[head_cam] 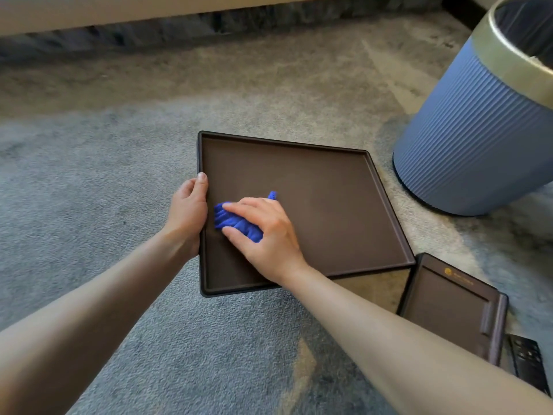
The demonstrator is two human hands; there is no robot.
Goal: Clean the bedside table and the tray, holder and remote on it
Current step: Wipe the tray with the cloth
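Observation:
A dark brown square tray (329, 205) lies on the carpet in the middle of the view. My left hand (188, 211) grips its left rim, thumb over the edge. My right hand (266, 232) presses a bunched blue cloth (236, 223) onto the tray's floor near the left side. A brown leather holder (449, 307) lies flat on the carpet at the lower right, partly behind my right forearm. Just beyond it, at the frame's edge, lies a black remote (528, 363). The bedside table is not in view.
A blue ribbed waste bin (466, 139) with a gold rim and dark liner stands at the upper right, close to the tray's far right corner. Grey and beige carpet (89, 190) covers the floor. A beige bed base (119, 13) runs along the top.

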